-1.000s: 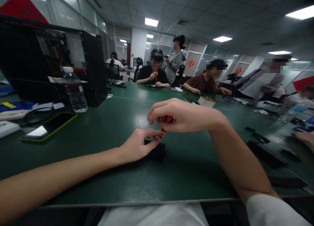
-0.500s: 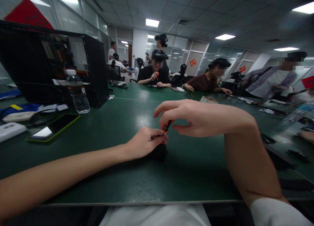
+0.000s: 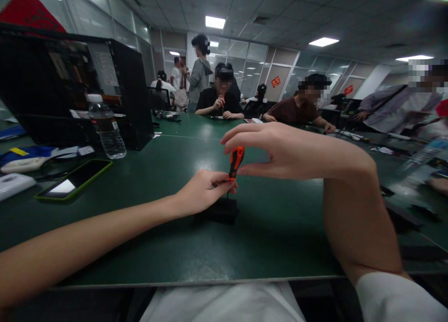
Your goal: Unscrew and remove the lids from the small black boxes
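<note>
A screwdriver point(image 3: 236, 160) with an orange and black handle stands nearly upright. Its shaft points down to a small black block point(image 3: 221, 211) on the green table. My left hand point(image 3: 203, 191) pinches the screwdriver just below the handle, fingers closed, above the block. Around the upper handle, my right hand point(image 3: 280, 149) is arched with thumb and fingers apart. It is very close to the handle but does not grip it. The screwdriver's tip and the spot where it meets the block are too small to make out.
At the left stand an open black computer case point(image 3: 129, 93), a water bottle point(image 3: 108, 130) and a phone point(image 3: 75, 179) with a green edge. Black parts point(image 3: 402, 214) lie at the right. Several people sit or stand beyond the table point(image 3: 168, 261).
My right hand has risen a little and its fingers have opened from the handle, which now shows more fully. My left hand keeps its pinch. The black block is in plainer view.
</note>
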Demonstrator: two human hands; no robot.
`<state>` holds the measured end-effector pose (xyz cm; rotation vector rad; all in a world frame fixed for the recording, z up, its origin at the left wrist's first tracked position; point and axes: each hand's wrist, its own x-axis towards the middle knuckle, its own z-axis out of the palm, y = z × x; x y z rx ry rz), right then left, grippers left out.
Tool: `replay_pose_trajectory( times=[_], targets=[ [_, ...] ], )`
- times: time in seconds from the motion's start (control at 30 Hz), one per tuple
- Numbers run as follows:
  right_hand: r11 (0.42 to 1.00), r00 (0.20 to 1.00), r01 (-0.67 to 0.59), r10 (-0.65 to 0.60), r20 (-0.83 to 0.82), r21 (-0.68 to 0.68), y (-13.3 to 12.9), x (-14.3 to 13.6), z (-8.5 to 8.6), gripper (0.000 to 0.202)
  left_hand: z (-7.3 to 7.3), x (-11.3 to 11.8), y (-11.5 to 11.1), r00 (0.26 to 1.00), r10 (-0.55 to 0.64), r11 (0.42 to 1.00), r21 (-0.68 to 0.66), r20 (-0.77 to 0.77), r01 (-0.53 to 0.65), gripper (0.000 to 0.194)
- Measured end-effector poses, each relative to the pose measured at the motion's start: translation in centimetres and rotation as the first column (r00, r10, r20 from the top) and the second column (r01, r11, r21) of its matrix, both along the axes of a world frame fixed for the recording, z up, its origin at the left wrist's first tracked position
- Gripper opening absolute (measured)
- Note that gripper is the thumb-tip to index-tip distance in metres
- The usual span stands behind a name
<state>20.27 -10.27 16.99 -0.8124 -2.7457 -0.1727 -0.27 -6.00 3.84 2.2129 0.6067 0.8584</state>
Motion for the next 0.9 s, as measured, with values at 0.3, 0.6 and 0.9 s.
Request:
replay_pose_trajectory(
  times=[0.3,0.6,0.9],
  targets=[
    [0.998,0.998,0.030,-0.027,0.060,-0.059,0.3,-0.4,0.1,0.025,0.7,-0.4,-0.2,1.000,-0.030,1.000,0.001,-0.010,0.030,0.023],
    [0.998,0.998,-0.030,0.033,0.053,-0.053,-0.3,-1.1,0.1,0.023,2.4,-2.7,0.6,0.960,-0.239,0.968,0.039,-0.143,0.247,0.028],
    [0.996,0.996,-0.067,0.070,0.052,-0.056,-0.2,-1.3,-0.1,0.019,2.2,-2.8,0.8,0.957,-0.242,0.969,0.013,-0.158,0.247,0.029]
  ],
)
